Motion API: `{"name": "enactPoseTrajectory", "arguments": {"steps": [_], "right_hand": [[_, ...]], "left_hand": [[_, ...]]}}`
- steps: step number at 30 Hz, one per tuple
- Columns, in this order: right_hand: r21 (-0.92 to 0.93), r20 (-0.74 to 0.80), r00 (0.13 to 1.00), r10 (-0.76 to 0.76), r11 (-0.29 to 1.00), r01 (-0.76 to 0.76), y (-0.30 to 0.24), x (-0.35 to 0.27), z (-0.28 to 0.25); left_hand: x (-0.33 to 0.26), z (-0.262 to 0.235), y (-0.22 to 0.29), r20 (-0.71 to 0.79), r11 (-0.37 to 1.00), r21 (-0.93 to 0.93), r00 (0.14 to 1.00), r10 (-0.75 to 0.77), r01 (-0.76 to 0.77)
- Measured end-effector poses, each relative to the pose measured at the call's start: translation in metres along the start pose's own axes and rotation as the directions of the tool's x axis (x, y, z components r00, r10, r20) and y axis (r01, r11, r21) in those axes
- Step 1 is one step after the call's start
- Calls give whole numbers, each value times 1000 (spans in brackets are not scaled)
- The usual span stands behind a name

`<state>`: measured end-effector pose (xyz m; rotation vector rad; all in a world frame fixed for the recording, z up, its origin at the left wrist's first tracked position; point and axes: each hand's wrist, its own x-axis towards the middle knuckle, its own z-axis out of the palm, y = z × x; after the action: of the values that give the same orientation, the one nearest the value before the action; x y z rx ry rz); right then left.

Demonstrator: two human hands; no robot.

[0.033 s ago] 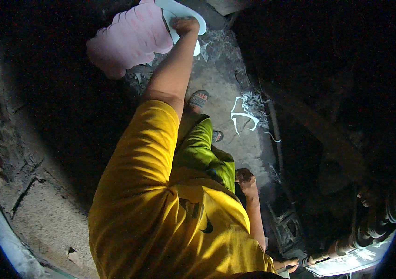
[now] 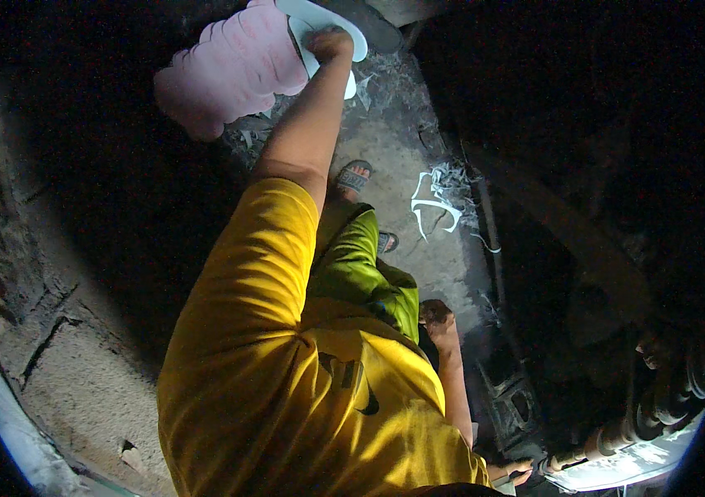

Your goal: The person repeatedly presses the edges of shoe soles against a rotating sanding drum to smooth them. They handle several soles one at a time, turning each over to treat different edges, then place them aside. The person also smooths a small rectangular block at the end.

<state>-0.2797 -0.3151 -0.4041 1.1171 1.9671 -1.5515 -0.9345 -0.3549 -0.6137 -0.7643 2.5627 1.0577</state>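
Observation:
My left arm stretches to the top of the view. My left hand [image 2: 332, 43] is at a smooth white piece with rounded ends [image 2: 351, 31], its shadowed fingers curled against it. Right beside this lies a long row of pink rounded pieces [image 2: 240, 62], packed closely together. My right hand [image 2: 439, 319] is bent inward near my green trousers [image 2: 356, 269]. Its fingers look curled under, and whether they hold anything is hidden.
White cut-out scraps [image 2: 435, 205] and shreds lie on the grey floor [image 2: 394, 137], right of my sandalled feet [image 2: 354, 176]. Another person's hand [image 2: 519, 472] shows at the lower edge, near dark rounded machine parts [image 2: 650, 414]. A rough pale surface [image 2: 104, 398] spans the lower left.

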Motion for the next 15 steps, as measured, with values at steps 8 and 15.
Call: {"name": "enactPoseTrajectory", "arguments": {"steps": [8,15], "right_hand": [[14,17,994,110,994,-111,11,-3,14],[122,-20,1000,-17,992,19,55,3,33]], "left_hand": [[2,-7,7,5,974,-195,993,-116,115],[24,-36,1,152,986,78,979,133,-146]]}}
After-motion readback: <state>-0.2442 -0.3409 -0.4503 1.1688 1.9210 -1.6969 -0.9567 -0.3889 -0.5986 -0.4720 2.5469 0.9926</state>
